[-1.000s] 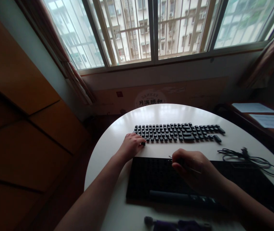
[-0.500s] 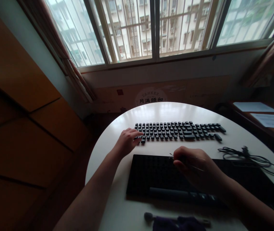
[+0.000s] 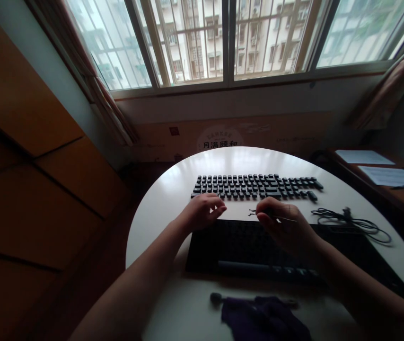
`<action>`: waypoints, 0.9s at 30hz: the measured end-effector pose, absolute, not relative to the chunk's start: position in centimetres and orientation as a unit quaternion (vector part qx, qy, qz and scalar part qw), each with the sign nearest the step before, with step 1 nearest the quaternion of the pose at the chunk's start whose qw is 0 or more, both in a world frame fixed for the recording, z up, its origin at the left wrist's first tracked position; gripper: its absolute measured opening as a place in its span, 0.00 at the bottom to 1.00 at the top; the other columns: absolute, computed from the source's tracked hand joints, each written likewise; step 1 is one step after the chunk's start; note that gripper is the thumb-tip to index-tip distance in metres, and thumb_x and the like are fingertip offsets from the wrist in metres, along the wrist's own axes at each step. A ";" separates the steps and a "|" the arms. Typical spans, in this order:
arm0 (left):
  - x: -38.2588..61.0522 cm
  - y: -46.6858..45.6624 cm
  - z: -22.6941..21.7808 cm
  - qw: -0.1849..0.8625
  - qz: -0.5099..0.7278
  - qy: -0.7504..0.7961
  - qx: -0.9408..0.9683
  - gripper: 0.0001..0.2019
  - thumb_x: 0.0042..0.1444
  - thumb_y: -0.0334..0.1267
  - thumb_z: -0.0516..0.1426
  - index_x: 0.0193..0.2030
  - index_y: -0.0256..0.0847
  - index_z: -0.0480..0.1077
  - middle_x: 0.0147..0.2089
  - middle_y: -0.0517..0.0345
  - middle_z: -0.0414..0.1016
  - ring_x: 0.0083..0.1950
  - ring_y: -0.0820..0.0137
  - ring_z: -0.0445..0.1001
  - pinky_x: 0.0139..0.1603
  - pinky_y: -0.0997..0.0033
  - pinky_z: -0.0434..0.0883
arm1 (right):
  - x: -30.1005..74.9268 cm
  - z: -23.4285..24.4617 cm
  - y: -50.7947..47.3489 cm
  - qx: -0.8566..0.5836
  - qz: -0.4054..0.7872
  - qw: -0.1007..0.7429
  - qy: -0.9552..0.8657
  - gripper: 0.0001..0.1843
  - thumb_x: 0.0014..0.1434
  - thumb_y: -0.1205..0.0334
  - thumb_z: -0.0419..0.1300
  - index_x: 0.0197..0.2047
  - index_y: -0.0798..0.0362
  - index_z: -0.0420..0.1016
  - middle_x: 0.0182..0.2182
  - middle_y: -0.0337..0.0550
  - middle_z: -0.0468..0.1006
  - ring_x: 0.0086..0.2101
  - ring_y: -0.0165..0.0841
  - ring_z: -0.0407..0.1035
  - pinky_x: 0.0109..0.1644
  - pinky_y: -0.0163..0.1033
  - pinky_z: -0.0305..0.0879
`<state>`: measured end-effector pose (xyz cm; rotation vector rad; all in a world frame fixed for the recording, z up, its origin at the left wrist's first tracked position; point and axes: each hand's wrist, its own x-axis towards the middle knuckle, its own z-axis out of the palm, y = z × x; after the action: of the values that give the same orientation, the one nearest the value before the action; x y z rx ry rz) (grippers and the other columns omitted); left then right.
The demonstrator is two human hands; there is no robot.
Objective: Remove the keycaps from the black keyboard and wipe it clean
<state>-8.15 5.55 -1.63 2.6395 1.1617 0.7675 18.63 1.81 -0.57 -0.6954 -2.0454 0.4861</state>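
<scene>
Left hand [image 3: 204, 210] has moved from the keycaps [image 3: 271, 194] toward the far-left corner of the keyboard [image 3: 230, 248]; fingers curled, contents undeterminable. Right hand [image 3: 280, 220] grips a wire tool [image 3: 253, 214]. Keycaps lie toward far edge of table [image 3: 166, 208].

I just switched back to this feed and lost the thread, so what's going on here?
A person is working at a white table. The right hand grips a thin wire tool, its tips pointing left toward the other hand. The left hand is by the far left corner of a black keyboard, fingers curled; whether it holds anything can't be told. Loose keycaps sit in rows beyond the keyboard, and a purple cloth lies on its near side.
</scene>
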 end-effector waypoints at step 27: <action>-1.4 4.0 -2.1 0.150 0.062 0.374 0.913 0.19 0.63 0.50 0.58 0.57 0.47 0.72 0.50 0.53 0.75 0.50 0.59 0.74 0.45 0.66 0.70 | 18.5 -3.0 -1.6 -0.256 0.509 0.373 -0.732 0.18 0.71 0.49 0.54 0.37 0.55 0.66 0.22 0.35 0.66 0.22 0.24 0.59 0.26 0.29 0.56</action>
<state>-1.44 4.01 -2.09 2.6227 1.0751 0.1779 18.54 -1.59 -3.02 -0.6553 -1.8767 1.3050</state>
